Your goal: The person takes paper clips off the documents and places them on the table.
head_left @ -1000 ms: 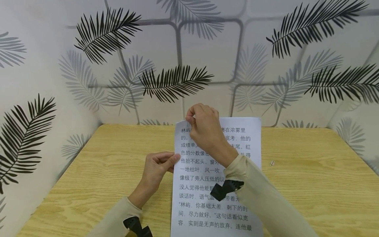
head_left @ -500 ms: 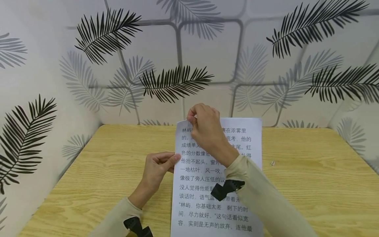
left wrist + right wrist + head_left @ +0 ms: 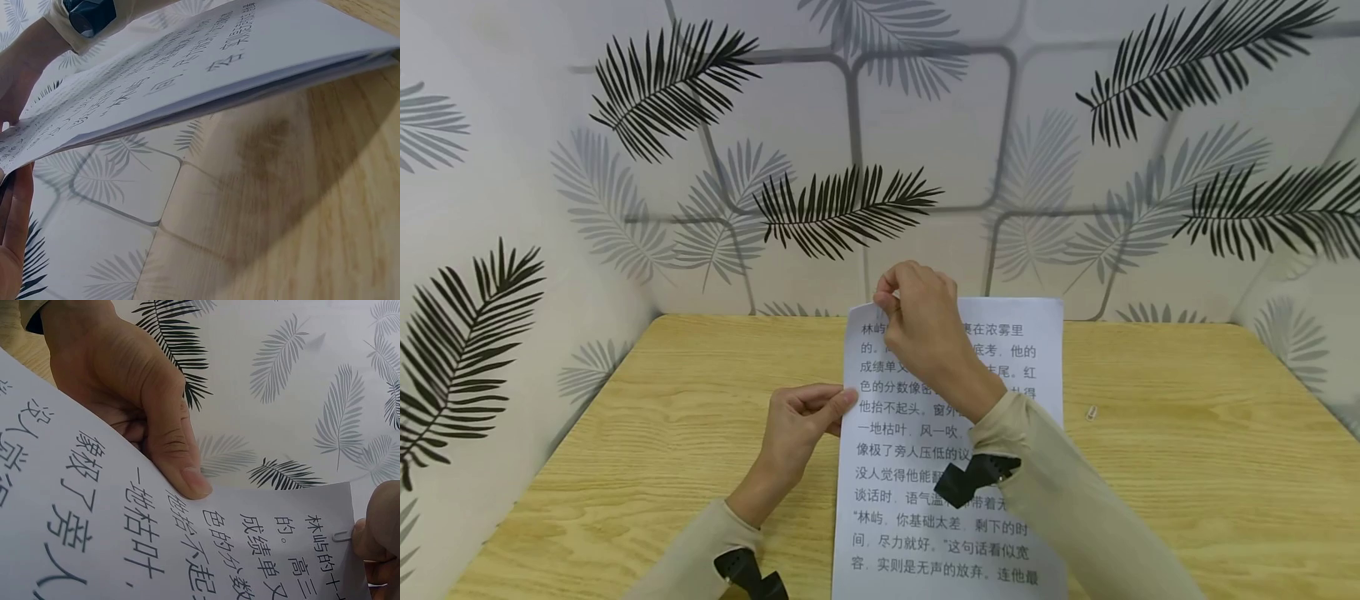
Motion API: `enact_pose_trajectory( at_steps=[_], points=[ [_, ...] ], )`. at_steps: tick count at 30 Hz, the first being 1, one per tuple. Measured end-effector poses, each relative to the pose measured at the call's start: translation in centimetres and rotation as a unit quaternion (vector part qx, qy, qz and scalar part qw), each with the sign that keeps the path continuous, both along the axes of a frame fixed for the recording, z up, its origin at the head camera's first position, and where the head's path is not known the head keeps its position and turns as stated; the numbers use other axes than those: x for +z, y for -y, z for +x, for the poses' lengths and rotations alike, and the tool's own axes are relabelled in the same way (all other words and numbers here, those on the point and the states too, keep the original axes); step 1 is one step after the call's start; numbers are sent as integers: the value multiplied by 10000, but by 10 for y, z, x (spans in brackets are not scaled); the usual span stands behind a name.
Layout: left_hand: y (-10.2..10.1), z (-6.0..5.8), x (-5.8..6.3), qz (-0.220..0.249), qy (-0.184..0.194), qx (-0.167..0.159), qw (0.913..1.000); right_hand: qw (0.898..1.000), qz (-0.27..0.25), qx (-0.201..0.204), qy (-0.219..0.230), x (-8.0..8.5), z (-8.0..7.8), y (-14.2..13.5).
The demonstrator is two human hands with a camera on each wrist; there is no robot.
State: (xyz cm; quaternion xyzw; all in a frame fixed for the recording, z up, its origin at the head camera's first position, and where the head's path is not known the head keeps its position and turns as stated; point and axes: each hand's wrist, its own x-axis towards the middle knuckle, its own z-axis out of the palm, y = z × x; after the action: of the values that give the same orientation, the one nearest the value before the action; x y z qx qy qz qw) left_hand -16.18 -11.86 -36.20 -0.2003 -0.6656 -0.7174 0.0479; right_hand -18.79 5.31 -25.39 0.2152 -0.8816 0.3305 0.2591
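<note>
A stack of printed paper sheets is held up in front of me, its lower part running out of the head view. My left hand pinches the stack's left edge, with the thumb on the printed face. At the top edge, near the left corner, my right hand pinches a small paper clip that sits over the edge of the sheets. Layered edges of the sheets show in the left wrist view. The right hand's fingertips are right at the clip.
A second small paper clip lies on the wooden table, to the right of the sheets. Behind the table stands a wall with a leaf pattern. Both wrists carry black cameras.
Both hands keep their places on the sheets. The stack has shifted very slightly to the right in the head view, along with the right hand.
</note>
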Motion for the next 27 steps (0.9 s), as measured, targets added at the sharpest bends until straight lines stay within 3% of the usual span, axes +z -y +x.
enact_pose_trajectory(
  at_steps=[20,27],
  points=[
    [1,1,1,-169,-36,184,9997,9996,-285,22,-19,11,-1,-5],
    [1,0,0,-99,-56,111,9999,9995,-310,-22,16,12,0,-7]
  ],
)
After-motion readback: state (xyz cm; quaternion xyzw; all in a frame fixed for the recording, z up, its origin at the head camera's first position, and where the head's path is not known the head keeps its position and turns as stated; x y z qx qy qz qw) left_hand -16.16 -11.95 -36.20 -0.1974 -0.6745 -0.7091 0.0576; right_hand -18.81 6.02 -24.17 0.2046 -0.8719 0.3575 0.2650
